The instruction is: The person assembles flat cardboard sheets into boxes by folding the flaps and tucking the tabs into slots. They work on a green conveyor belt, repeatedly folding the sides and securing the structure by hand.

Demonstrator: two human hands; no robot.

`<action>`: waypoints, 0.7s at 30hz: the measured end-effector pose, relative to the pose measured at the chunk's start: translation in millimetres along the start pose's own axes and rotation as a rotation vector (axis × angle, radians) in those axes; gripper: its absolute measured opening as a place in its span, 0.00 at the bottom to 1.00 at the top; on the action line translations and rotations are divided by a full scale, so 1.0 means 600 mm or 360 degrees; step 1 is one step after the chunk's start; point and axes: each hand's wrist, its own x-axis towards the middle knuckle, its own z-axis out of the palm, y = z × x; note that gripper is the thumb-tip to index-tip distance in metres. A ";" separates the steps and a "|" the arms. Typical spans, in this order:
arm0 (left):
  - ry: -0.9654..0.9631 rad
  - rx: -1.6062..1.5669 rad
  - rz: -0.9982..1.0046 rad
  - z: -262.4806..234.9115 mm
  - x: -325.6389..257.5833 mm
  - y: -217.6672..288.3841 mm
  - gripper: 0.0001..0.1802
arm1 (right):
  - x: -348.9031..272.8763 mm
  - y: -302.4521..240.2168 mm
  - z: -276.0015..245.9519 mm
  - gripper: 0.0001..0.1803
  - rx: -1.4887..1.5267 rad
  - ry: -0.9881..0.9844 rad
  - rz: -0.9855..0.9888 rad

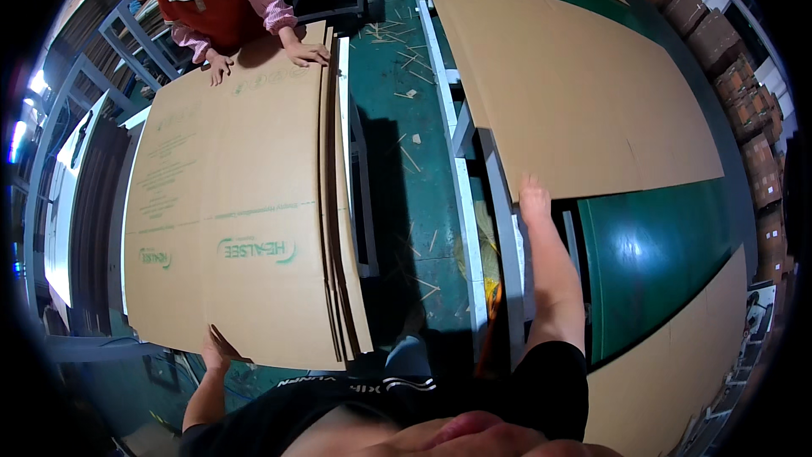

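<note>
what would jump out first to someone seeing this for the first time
A big stack of flat printed cardboard sheets fills the left, with the person's left hand at its near edge and a co-worker's hands pressing on its far edge. On the right, the right hand touches the near edge of a large plain cardboard sheet lying on a green belt.

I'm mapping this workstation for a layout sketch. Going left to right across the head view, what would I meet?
Stack of printed cardboard sheets, held at its near edge by the left hand → green floor strewn with scraps → white metal frame rail → right hand → large plain cardboard sheet → stacked brown boxes.
</note>
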 end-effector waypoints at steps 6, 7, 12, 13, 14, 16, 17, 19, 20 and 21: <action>0.0479 0.0135 -0.0251 0.041 0.053 -0.017 0.29 | -0.035 0.198 -0.192 0.18 0.0194 0.0007 -0.0065; 0.0645 -0.0133 -0.0138 0.063 0.085 -0.027 0.29 | -0.066 0.215 -0.249 0.28 0.0220 0.0080 -0.0019; 0.0610 -0.0644 0.0323 -0.009 0.111 0.224 0.33 | -0.283 0.222 -0.531 0.31 0.0239 0.0371 -0.0030; 0.0683 -0.0494 0.0508 0.019 0.140 0.233 0.36 | -0.317 0.196 -0.581 0.30 0.0277 0.0493 -0.0094; 0.0680 -0.0643 0.0675 0.023 0.145 0.283 0.39 | -0.351 0.159 -0.639 0.27 0.0373 0.0684 -0.0176; 0.0557 -0.1024 0.1202 -0.008 0.115 0.398 0.35 | -0.424 0.087 -0.755 0.23 0.0381 0.0911 -0.0205; 0.0343 -0.1161 0.1357 -0.027 0.084 0.459 0.20 | -0.456 0.044 -0.819 0.21 0.0449 0.0992 -0.0205; 0.0116 -0.1238 0.1541 -0.042 0.024 0.543 0.14 | -0.509 -0.030 -0.935 0.20 0.0625 0.1132 -0.0174; -0.0017 -0.1328 0.1691 -0.077 -0.045 0.586 0.19 | -0.531 -0.048 -0.989 0.24 0.0528 0.1315 -0.0272; -0.0236 -0.1149 0.1683 -0.081 -0.101 0.644 0.22 | -0.559 -0.068 -1.060 0.24 0.0429 0.1392 -0.0280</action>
